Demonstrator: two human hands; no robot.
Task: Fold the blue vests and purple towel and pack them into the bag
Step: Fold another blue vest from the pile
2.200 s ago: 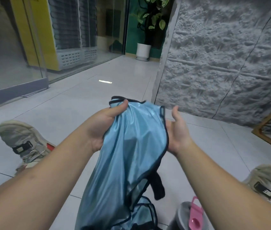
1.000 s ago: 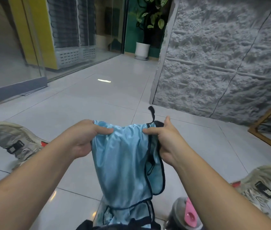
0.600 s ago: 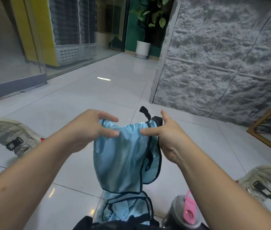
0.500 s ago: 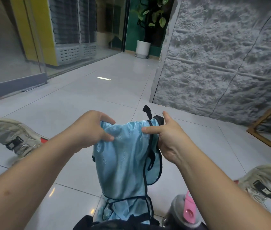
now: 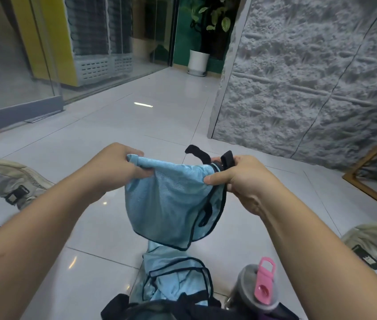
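Note:
A light blue vest (image 5: pixel 171 202) with black trim hangs folded in the air in front of me. My left hand (image 5: pixel 118 167) grips its upper left corner. My right hand (image 5: pixel 233 179) pinches the upper right corner together with black straps that stick up above it. A second blue vest (image 5: pixel 178 280) lies crumpled on the floor below. The dark bag (image 5: pixel 136 310) shows only as a rim at the bottom edge. No purple towel is plainly visible.
A grey bottle with a pink lid (image 5: pixel 259 289) stands at the bottom right. My shoes rest on the white tile floor, one at the left (image 5: pixel 9 181), one at the right (image 5: pixel 372 243). A rough grey wall (image 5: pixel 309 77) and a wooden frame (image 5: pixel 367 176) lie to the right.
The hanging vest has been shortened by a fold, so its lower edge is now off the floor pile. My hands have moved apart and stretched its top edge.

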